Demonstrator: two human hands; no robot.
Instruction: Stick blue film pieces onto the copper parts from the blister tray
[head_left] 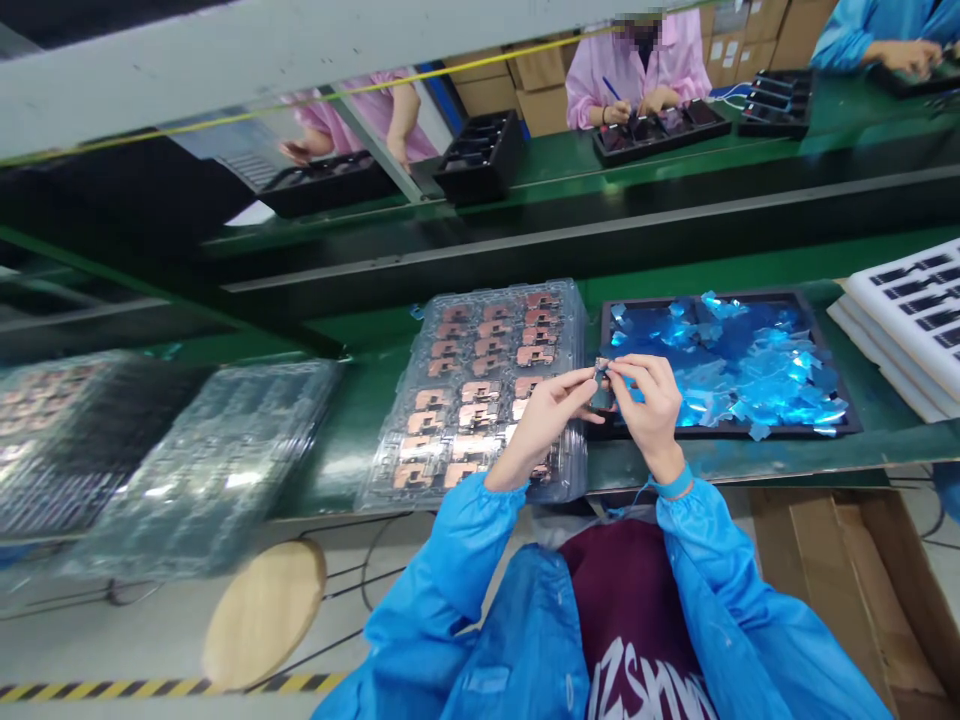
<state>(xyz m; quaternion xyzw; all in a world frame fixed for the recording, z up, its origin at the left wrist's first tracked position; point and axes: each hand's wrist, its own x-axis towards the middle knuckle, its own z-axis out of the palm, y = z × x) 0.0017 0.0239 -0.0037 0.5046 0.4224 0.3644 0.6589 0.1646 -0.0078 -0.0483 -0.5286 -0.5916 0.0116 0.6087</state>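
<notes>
Pinching one small dark part (601,380) together between the fingertips of the left hand (551,420) and right hand (649,400), held over the left rim of one black tray (697,301) of shiny blue film scraps (720,365), just beside one clear plastic blister tray (579,340) of copper-coloured parts (472,400).

Factory assembly line, with a long green-topped workbench (712,270) and a row of workstations. Along the bench, a clear plastic blister tray (574,330) of copper-coloured parts and a black tray (828,360) of shiny blue film pieces. Nearby, a bright blue smock (442,570), a pink smock (637,70) across the line, stacked brown cardboard cartons (480,95), a round wooden stool (262,612), and yellow-and-black hazard tape (172,686) on the floor.
</notes>
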